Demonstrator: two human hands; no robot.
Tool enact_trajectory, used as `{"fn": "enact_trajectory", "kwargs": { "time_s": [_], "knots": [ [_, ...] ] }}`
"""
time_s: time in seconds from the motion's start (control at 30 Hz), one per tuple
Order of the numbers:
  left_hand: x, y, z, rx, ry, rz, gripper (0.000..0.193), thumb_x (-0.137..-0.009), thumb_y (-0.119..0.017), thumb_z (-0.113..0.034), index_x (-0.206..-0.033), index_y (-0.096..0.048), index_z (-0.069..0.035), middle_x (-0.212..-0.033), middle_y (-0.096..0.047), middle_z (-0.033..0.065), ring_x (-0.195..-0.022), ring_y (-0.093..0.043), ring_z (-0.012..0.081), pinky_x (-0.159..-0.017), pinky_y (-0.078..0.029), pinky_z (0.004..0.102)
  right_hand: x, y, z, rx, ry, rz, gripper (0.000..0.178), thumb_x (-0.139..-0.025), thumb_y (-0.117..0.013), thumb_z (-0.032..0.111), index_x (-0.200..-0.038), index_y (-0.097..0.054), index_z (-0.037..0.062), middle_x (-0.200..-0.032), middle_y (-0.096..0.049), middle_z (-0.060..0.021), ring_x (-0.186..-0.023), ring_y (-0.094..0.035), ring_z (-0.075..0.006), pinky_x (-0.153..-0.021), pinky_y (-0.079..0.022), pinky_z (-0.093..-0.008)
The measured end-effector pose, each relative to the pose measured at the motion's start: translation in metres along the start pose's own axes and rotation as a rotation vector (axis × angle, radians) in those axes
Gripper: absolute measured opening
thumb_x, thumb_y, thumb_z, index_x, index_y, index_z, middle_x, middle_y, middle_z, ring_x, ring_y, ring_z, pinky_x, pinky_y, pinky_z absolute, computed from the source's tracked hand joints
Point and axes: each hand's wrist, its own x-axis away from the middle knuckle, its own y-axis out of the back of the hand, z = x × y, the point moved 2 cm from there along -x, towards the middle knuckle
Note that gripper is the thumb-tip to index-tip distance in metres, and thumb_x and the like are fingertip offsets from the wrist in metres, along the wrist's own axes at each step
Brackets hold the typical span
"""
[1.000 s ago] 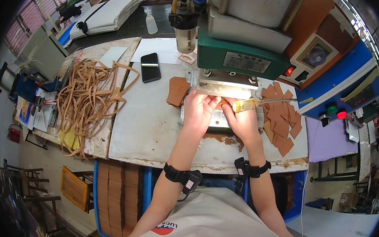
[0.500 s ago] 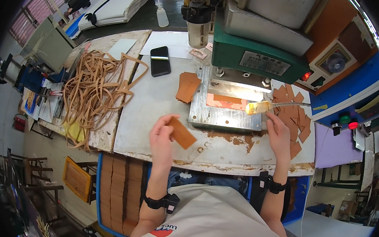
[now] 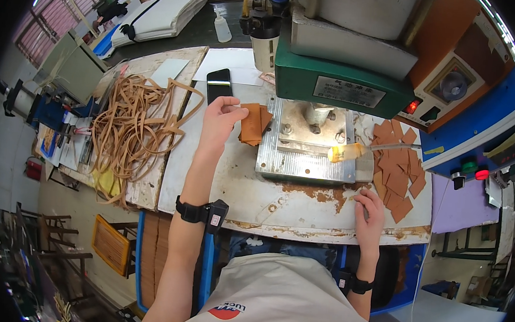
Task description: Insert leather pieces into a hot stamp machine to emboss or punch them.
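My left hand [image 3: 219, 120] pinches the edge of a brown leather piece [image 3: 251, 115] at the small stack of leather pieces [image 3: 265, 118] left of the press. Whether the piece rests fully on the stack I cannot tell. My right hand [image 3: 370, 217] is at the table's near right, fingers loosely bent and apart, holding nothing. The green press [image 3: 342, 83] has its metal pressing plate [image 3: 308, 138] down on the ridged metal base [image 3: 269, 162]; whatever lies beneath is hidden. A lamp with a yellowish head [image 3: 344, 152] lights the plate from the right.
Loose brown leather pieces [image 3: 397, 172] lie scattered right of the press. A black phone [image 3: 219, 84] is behind my left hand. Tangled tan strips [image 3: 132, 133] cover the left table. Below the table edge stands a blue crate [image 3: 142, 255] with brown stacks.
My left hand has carried the leather piece up and forward to the stack. My right hand has drawn back from beside the lamp toward me. The pressing plate has come down on the base.
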Motion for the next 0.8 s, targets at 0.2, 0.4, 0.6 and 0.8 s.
{"fn": "enact_trajectory", "kwargs": {
  "time_s": [0.2, 0.4, 0.6, 0.8],
  "knots": [
    [0.004, -0.01, 0.018, -0.224, 0.34, 0.027, 0.066, -0.092, -0.065, -0.053, -0.13, -0.059, 0.0, -0.109, -0.065, 0.0095, -0.093, -0.064, 0.0165, -0.082, -0.051, 0.0299, 0.003, -0.004, -0.016, 0.013, 0.028, -0.06, 0.011, -0.09, -0.062, 0.0, -0.098, -0.069, 0.0029, -0.115, -0.066, -0.0129, -0.11, -0.06, -0.0334, -0.097, -0.046, -0.0411],
    [0.009, -0.015, 0.008, -0.044, 0.474, 0.261, 0.066, -0.095, -0.058, -0.059, -0.135, -0.058, -0.006, -0.117, -0.066, 0.0091, -0.104, -0.064, 0.0183, -0.087, -0.055, 0.0357, 0.0, -0.006, -0.012, 0.069, 0.087, -0.078, 0.012, -0.089, -0.062, -0.001, -0.098, -0.068, 0.0036, -0.113, -0.066, -0.0119, -0.109, -0.06, -0.0327, -0.097, -0.045, -0.0404],
    [0.001, -0.035, 0.022, 0.03, 0.511, 0.239, 0.066, -0.088, -0.061, -0.071, -0.119, -0.068, -0.013, -0.104, -0.069, 0.0022, -0.085, -0.06, 0.0146, -0.073, -0.044, 0.0274, -0.005, -0.007, -0.01, 0.1, 0.08, -0.083, 0.009, -0.09, -0.062, 0.001, -0.097, -0.068, 0.0037, -0.111, -0.066, -0.0106, -0.108, -0.06, -0.0315, -0.096, -0.045, -0.04],
    [-0.008, -0.033, 0.023, -0.091, 0.548, 0.266, 0.075, -0.085, -0.058, -0.076, -0.119, -0.069, -0.01, -0.106, -0.069, 0.0026, -0.092, -0.061, 0.0154, -0.079, -0.045, 0.0307, -0.002, -0.008, -0.008, 0.082, 0.079, -0.092, 0.009, -0.091, -0.062, 0.002, -0.097, -0.068, 0.0037, -0.111, -0.066, -0.0105, -0.108, -0.06, -0.0313, -0.097, -0.044, -0.0394]
  ]
}}
